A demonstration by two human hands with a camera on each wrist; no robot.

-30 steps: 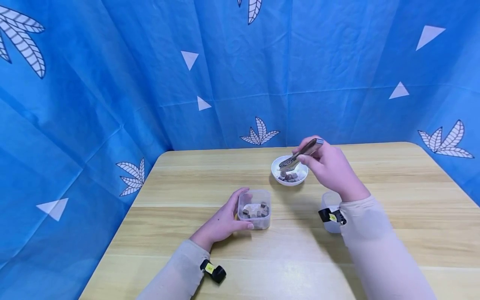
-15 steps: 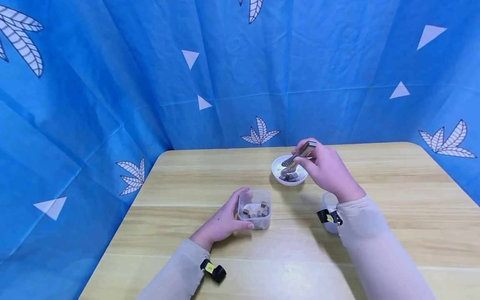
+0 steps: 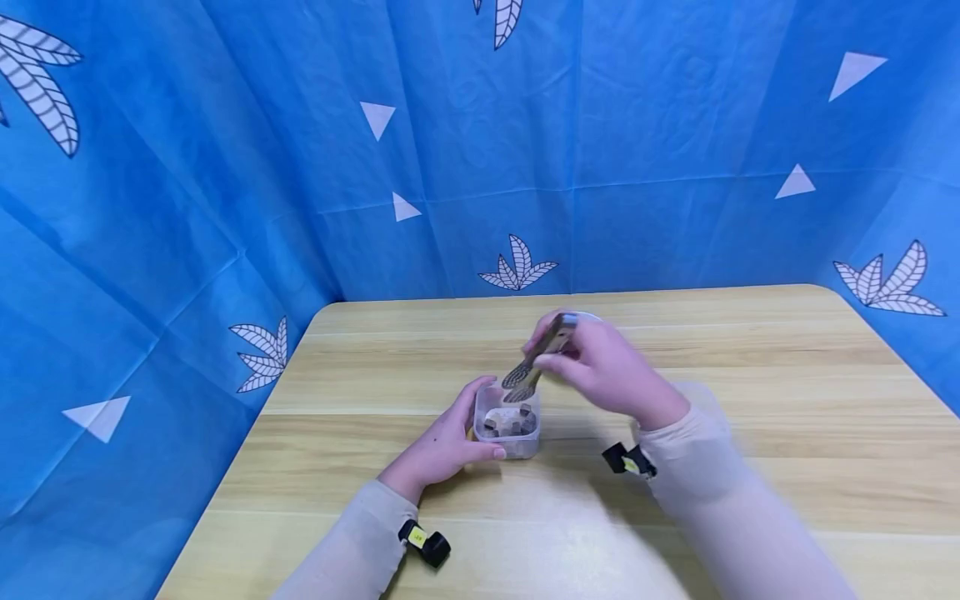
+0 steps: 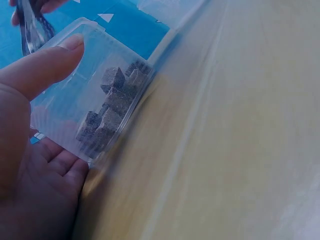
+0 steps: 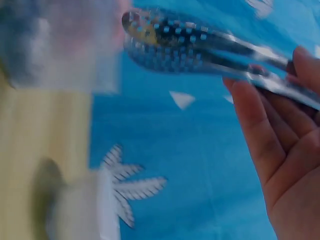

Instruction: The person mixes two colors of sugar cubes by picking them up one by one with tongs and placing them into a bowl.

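My left hand (image 3: 444,439) holds a small clear plastic box (image 3: 522,447) on the table, thumb on the near side and fingers around the left and far sides. Dusty brown cubes (image 4: 117,101) lie on the bottom of the box. My right hand (image 3: 611,372) grips metal tongs (image 3: 553,340) whose perforated ends are right over the far rim of the box. In the right wrist view the tong ends sit close together; I cannot tell whether a cube is between them. The white bowl (image 3: 588,316) is mostly hidden behind my right hand.
A second clear container (image 3: 703,398) stands to the right, partly covered by my right sleeve. The wooden table (image 3: 390,350) ends at the back against a blue patterned curtain (image 3: 465,150). Each wrist wears a black camera.
My right hand has carried the tongs from the white bowl leftward and nearer, over the clear box. The left hand keeps its hold on the box in the same place.
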